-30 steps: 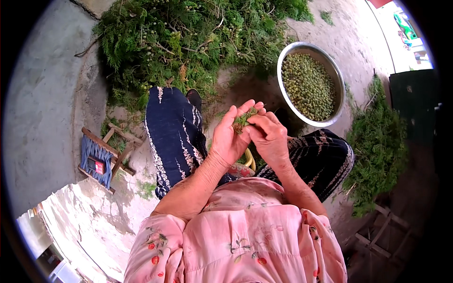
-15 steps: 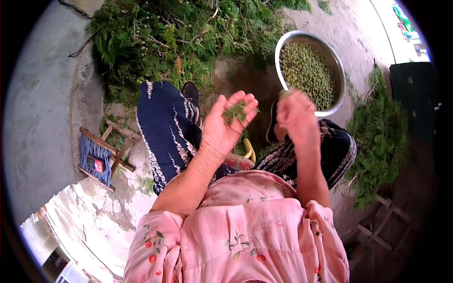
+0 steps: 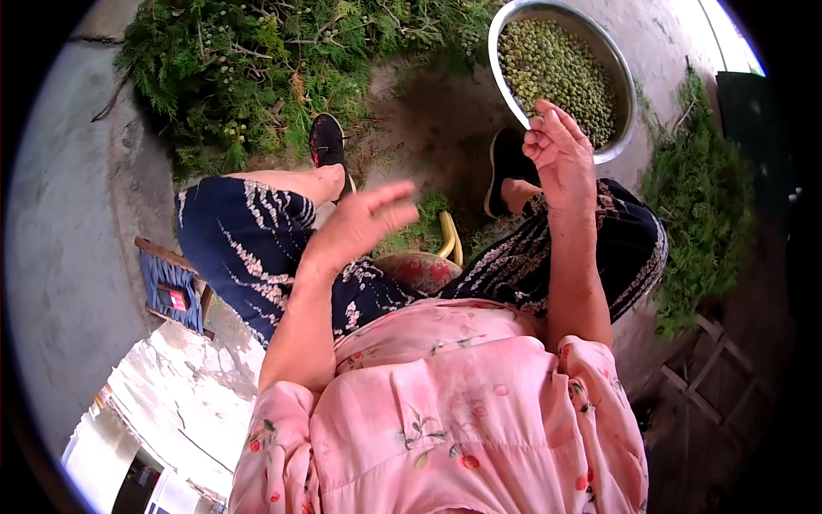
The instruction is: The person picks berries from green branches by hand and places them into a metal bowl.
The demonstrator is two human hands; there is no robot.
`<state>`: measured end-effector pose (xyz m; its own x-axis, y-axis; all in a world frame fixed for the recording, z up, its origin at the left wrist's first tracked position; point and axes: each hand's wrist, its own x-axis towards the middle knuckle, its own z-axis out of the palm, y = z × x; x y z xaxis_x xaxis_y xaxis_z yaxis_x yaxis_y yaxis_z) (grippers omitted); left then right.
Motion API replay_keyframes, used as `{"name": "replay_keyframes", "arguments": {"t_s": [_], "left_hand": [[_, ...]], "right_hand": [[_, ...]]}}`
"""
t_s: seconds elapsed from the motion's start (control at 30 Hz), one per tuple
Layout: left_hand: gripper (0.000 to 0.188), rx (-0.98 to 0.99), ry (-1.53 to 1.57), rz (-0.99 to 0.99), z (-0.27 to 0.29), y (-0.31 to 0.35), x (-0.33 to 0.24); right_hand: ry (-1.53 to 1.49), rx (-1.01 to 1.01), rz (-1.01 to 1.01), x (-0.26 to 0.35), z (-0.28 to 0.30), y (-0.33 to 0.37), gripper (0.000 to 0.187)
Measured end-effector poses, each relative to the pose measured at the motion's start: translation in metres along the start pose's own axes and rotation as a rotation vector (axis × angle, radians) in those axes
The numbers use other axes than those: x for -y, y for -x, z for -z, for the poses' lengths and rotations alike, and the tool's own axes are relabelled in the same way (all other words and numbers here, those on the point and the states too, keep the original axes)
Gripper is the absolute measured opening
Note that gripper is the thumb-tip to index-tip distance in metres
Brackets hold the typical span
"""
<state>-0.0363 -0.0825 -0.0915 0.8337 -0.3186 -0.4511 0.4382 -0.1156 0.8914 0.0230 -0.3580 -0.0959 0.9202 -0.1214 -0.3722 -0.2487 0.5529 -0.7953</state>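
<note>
My left hand (image 3: 364,224) is over the gap between my knees, palm turned down and sideways. Its fingers are stretched out and slightly blurred, and no sprig shows in it. Green conifer bits (image 3: 428,221) lie on the ground beyond it. My right hand (image 3: 562,158) is raised just before the near rim of a metal basin (image 3: 628,120). Its fingers are curled in; whatever they may hold is hidden. Many small round green cones (image 3: 561,73) fill much of the basin.
A heap of cut conifer branches (image 3: 231,81) spreads along the far left, with more branches (image 3: 698,201) at the right. My shoes (image 3: 327,141) rest between heap and stool seat (image 3: 419,270). A small wooden stool with blue webbing (image 3: 174,287) stands at the left.
My left hand has swung left and turned over; the green sprigs on its palm are gone from it. My right hand has shifted slightly right and up. My left knee has moved outward.
</note>
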Motion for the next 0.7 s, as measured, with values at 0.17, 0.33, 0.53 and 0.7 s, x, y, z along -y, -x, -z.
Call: {"name": "replay_keyframes", "arguments": {"t_s": [0.17,0.33,0.53,0.7], "left_hand": [[0.055,-0.052,-0.507,-0.030,0.013,0.007,-0.010],[0.053,-0.043,-0.716,-0.094,0.056,-0.009,-0.078],[0.042,-0.160,-1.048,-0.194,0.101,-0.053,-0.102],[0.047,-0.024,-1.291,-0.001,0.101,-0.069,-0.097]], "right_hand": [[0.298,-0.137,-0.031,-0.021,0.021,-0.034,0.019],[0.526,-0.363,-0.164,-0.064,0.048,-0.057,0.013],[-0.028,-0.127,-0.543,-0.171,0.188,-0.079,0.017],[0.460,-0.457,-0.495,-0.225,0.187,-0.077,0.019]]}}
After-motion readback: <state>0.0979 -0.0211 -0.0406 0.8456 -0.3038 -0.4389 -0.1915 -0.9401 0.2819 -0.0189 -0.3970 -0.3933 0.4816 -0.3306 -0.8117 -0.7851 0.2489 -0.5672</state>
